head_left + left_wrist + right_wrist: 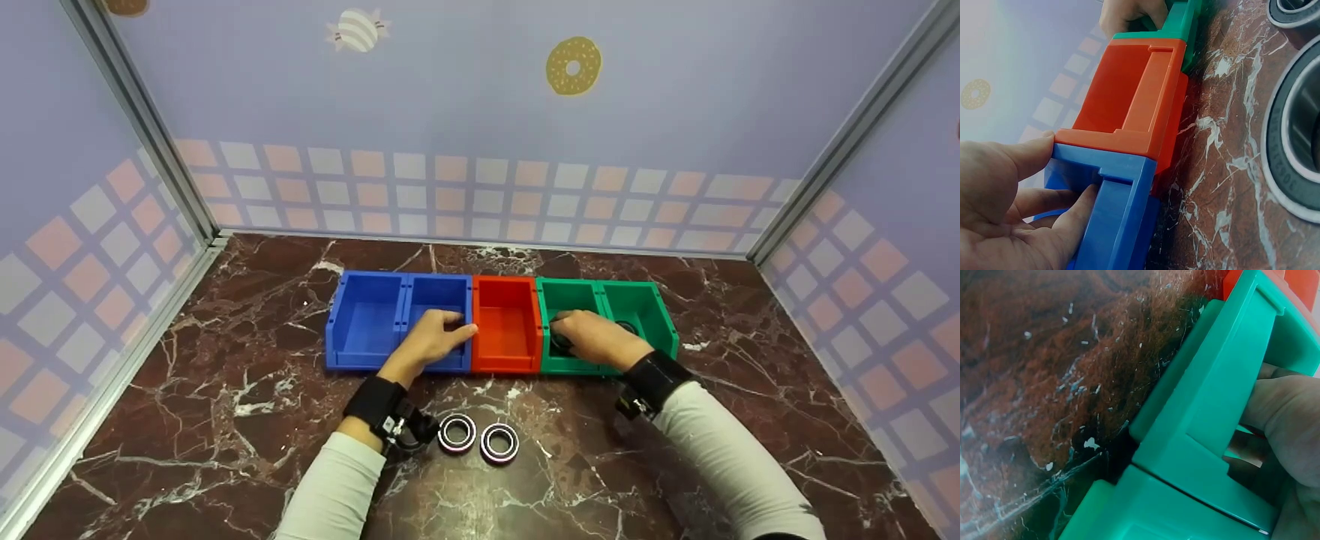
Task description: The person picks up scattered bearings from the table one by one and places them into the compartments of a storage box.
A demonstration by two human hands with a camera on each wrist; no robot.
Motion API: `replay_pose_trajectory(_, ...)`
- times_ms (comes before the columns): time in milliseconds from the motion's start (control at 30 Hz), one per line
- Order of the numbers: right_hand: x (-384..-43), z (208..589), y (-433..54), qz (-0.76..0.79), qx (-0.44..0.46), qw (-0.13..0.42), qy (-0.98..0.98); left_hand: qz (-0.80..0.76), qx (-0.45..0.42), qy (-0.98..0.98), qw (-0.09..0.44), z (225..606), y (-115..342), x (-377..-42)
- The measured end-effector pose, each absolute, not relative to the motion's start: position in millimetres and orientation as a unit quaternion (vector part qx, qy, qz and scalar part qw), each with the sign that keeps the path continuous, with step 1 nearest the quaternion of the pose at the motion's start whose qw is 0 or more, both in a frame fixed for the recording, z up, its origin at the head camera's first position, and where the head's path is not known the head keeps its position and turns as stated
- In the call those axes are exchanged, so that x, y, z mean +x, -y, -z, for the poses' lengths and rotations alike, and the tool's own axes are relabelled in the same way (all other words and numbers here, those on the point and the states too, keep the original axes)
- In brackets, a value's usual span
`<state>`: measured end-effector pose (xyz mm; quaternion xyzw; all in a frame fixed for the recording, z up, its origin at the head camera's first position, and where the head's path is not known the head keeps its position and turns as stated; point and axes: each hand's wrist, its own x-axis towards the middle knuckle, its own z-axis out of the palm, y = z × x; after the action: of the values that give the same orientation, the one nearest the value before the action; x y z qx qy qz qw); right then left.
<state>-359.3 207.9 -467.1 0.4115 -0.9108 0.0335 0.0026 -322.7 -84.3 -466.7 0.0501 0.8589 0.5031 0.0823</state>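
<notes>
Left hand (pixel 431 339), fingers relaxed, touches blue bin (pixel 439 289); right hand (pixel 596 339) inside green bin (pixel 568 366), can't tell if gripping

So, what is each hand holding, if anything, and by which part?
Cannot be told: the left hand has fingers inside a blue bin, thumb at its rim; the right hand hides its grip inside a green bin.

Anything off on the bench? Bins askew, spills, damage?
Nothing visibly damaged or spilled. The five bins stand side by side in a row. Two bearings lie on the table outside them, but flat and neatly paired, so probably not dropped. Left hand and right hand hide some bin interiors.
</notes>
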Motion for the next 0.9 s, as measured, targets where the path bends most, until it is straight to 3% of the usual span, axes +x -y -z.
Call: replay_pose_trajectory(900,-344,435,-220,-0.063,0.423,0.026,0.904,-0.511,0.045,-0.854,0.090,467,85,-323)
